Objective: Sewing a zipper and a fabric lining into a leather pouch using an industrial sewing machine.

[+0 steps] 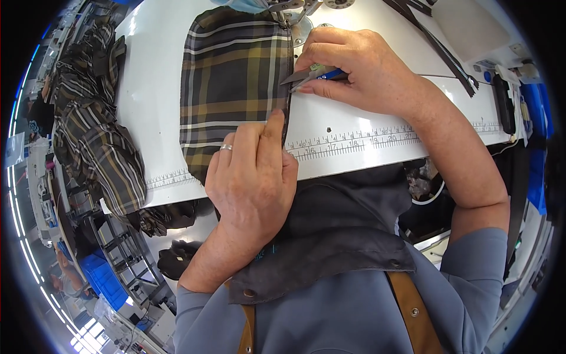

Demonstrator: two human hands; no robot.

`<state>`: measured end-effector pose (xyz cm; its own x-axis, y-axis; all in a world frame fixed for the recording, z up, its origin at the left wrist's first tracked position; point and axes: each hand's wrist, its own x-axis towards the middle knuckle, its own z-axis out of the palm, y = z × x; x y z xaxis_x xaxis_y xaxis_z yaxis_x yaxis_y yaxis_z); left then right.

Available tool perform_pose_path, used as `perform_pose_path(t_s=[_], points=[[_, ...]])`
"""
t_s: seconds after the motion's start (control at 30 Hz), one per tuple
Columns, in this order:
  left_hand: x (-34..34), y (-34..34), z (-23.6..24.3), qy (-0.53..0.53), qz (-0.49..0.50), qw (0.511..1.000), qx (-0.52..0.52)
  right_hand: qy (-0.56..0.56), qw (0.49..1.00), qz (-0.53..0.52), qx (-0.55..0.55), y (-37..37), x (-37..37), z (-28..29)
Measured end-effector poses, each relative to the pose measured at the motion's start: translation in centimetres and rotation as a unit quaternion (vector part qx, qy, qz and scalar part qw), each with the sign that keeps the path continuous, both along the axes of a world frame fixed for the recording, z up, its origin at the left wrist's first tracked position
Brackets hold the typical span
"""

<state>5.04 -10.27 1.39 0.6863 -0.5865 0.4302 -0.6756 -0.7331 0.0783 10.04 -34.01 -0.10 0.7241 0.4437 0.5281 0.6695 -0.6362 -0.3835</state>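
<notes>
A plaid fabric piece (236, 82) in dark grey, olive-tan and white lies flat on the white sewing table, its right edge running up under the sewing machine's presser foot (282, 19). My left hand (250, 177) rests on the near right corner of the cloth, fingers stretched out and the index fingertip close to that edge. In my right hand (359, 71) are small thread snips (302, 76) with blue on the handle, their pointed blades over the fabric's right edge. Part of the snips is hidden by my fingers.
More plaid fabric (97, 124) is heaped at the left, hanging over the table edge. A printed ruler strip (354, 143) runs along the table's front. A dark zipper with metal teeth (439, 50) lies at the far right. A blue bin (106, 280) stands lower left.
</notes>
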Motion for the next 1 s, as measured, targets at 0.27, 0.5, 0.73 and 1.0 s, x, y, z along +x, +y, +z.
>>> perform_pose_path(t_s=[0.27,0.5,0.73,1.0], points=[[0.2,-0.6,-0.4,-0.005,-0.008,1.0,0.014,0.024,1.0,-0.01,0.009,0.1,-0.1,-0.2],[0.2,-0.4,-1.0,-0.024,-0.052,0.998,0.018,0.019,0.999,-0.03,-0.037,0.1,-0.5,-0.2],[0.3,-0.4,-1.6,-0.033,-0.067,0.997,-0.022,0.01,1.0,0.012,-0.005,-0.1,-0.1,-0.1],[0.8,-0.2,-1.7,-0.064,-0.112,0.992,0.006,0.007,0.998,-0.05,-0.044,0.4,-0.9,0.1]])
